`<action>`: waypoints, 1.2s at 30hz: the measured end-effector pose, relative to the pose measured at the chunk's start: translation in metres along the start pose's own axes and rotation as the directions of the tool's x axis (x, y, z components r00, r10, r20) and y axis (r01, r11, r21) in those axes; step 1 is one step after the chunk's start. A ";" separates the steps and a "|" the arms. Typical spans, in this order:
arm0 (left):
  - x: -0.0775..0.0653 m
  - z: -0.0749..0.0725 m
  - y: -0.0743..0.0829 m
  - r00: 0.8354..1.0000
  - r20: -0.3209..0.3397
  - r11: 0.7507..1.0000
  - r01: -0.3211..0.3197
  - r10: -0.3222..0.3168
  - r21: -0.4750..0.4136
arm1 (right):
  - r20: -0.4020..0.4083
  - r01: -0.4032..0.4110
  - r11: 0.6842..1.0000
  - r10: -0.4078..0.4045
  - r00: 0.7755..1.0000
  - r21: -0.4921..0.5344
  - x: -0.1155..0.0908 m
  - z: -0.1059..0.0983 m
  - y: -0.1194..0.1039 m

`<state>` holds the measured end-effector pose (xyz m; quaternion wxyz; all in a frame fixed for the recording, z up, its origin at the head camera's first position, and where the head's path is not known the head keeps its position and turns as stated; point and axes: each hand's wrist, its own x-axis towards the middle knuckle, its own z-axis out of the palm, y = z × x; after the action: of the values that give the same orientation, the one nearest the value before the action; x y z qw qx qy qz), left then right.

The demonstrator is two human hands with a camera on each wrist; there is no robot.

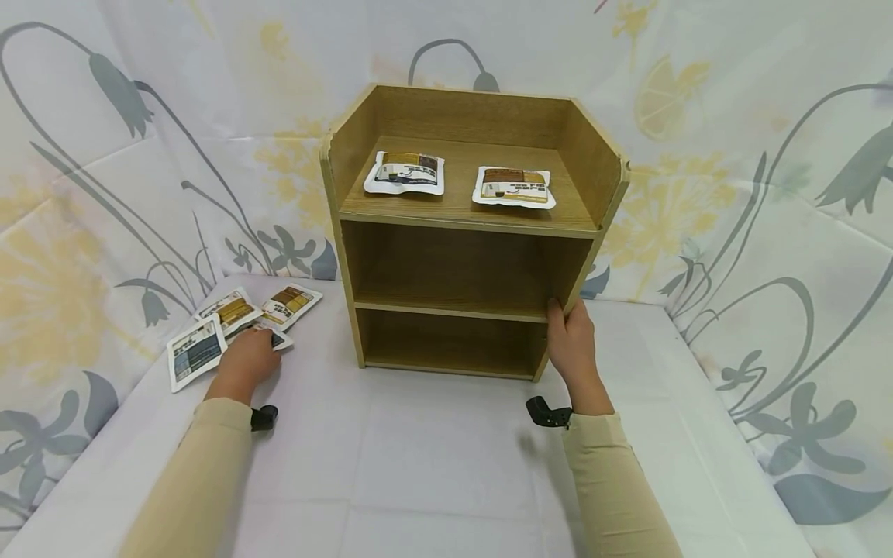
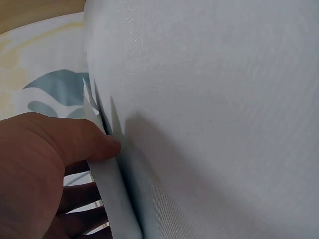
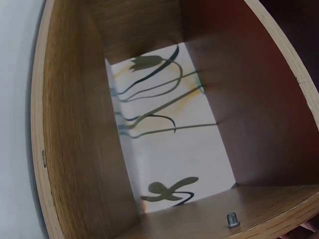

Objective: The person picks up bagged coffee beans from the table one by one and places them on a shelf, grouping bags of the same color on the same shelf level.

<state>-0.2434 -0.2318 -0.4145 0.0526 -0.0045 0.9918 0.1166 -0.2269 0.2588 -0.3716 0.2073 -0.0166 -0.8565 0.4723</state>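
Observation:
On the left of the table, my left hand (image 1: 247, 360) pinches the edge of a flat white food pouch (image 1: 281, 340). The left wrist view shows the thumb (image 2: 102, 142) on top of that pouch (image 2: 107, 184), its fingers underneath. Around it lie a dark-labelled pouch (image 1: 198, 353) and two yellow-brown ones, one behind (image 1: 230, 310) and one to the right (image 1: 289, 304). My right hand (image 1: 574, 345) grips the right side panel of a wooden shelf unit (image 1: 446, 311); in the right wrist view only a bit of its fingers shows at the lower right corner.
Two more pouches lie on the unit's top, one left (image 1: 405, 173) and one right (image 1: 514, 187). Below are two compartments. A metal shelf pin (image 3: 232, 219) sticks out of an inner panel. Flower-printed cloth (image 1: 739, 194) hangs behind and beside the white table (image 1: 432, 457).

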 end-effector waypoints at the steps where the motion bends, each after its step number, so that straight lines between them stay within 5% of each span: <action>1: -0.001 0.000 0.000 1.000 0.000 1.000 -0.002 0.002 -0.005 | 0.001 -0.001 1.000 0.001 1.000 0.000 0.000 0.000 0.000; 11: -0.009 0.001 0.005 0.999 0.053 0.999 0.014 -0.012 -0.032 | -0.001 0.003 1.000 -0.003 1.000 -0.003 0.001 -0.001 -0.001; 36: -0.037 -0.019 0.027 0.999 0.023 0.999 -0.028 0.028 -0.032 | 0.005 -0.010 1.000 0.010 1.000 0.005 0.000 -0.001 0.000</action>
<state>-0.2095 -0.2103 -0.3857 0.0626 0.0099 0.9891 0.1331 -0.2261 0.2597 -0.3708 0.2029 -0.0194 -0.8556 0.4757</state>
